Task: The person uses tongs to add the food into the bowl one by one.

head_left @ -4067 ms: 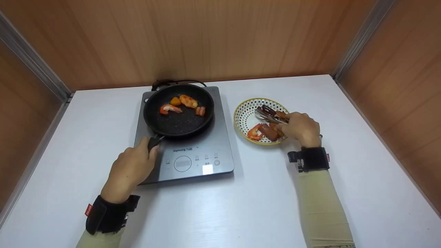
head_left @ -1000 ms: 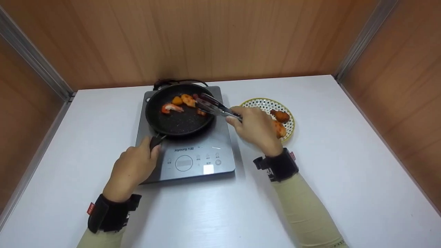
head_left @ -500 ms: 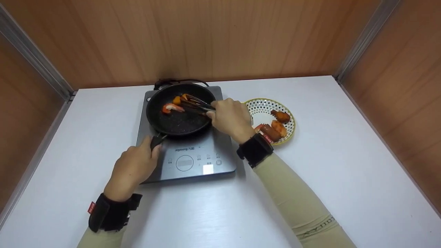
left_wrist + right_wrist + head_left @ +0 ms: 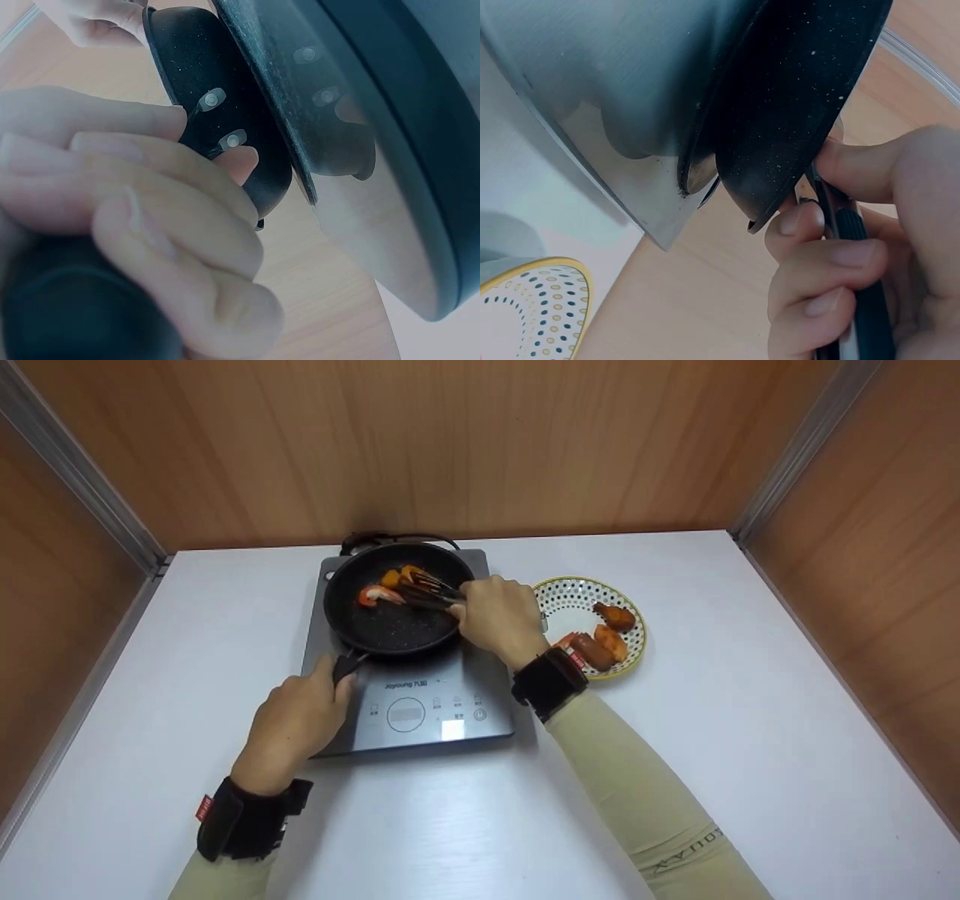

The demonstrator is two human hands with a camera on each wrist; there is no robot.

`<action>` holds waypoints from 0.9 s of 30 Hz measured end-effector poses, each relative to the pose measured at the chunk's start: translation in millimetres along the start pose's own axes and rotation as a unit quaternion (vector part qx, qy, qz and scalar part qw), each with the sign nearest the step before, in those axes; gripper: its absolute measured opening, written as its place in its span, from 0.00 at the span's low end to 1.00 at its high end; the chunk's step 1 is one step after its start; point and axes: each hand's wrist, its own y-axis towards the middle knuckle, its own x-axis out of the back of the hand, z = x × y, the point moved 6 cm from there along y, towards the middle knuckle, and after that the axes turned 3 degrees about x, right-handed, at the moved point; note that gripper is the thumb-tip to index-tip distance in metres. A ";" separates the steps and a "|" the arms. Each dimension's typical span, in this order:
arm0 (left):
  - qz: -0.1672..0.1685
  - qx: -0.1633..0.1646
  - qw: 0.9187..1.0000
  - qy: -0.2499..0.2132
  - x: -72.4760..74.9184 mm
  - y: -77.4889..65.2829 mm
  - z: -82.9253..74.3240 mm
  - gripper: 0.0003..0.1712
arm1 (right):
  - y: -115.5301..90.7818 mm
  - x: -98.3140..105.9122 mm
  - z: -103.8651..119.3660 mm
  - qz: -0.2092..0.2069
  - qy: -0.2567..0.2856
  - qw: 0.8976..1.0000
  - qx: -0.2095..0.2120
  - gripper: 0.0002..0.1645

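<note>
My left hand (image 4: 300, 716) grips the handle (image 4: 349, 666) of a black frying pan (image 4: 390, 637), which stands on an induction cooktop. In the left wrist view, the fingers curl round the thick black handle. My right hand (image 4: 496, 615) holds metal tongs (image 4: 866, 300) with dark grips, reaching over the pan's right rim. The tong heads (image 4: 424, 589) are low in the pan, among the food. A shrimp (image 4: 379, 595) and a yellow-orange piece (image 4: 390, 578) lie left of them; an orange-brown piece (image 4: 409, 571) shows just behind. The tongs and right hand hide the pan's right part.
The grey cooktop (image 4: 420, 720) has its control panel toward the front and a black cable (image 4: 427, 537) behind it. To the right, a yellow-rimmed dotted plate (image 4: 559, 589) holds a drumstick (image 4: 615, 616), a sausage (image 4: 592, 651), an orange-brown piece (image 4: 611, 641) and a partly hidden shrimp. Wooden panels surround the white table.
My right hand has brought the tongs left from the plate to the pan, then deeper over the food. Over the last half second it barely moves. The left hand stays on the handle.
</note>
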 end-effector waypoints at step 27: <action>-0.005 -0.005 1.000 0.001 1.1 -0.4 -0.9 0.16 | -21.2 15.1 -22.9 -0.046 0.051 0.998 0.008 0.19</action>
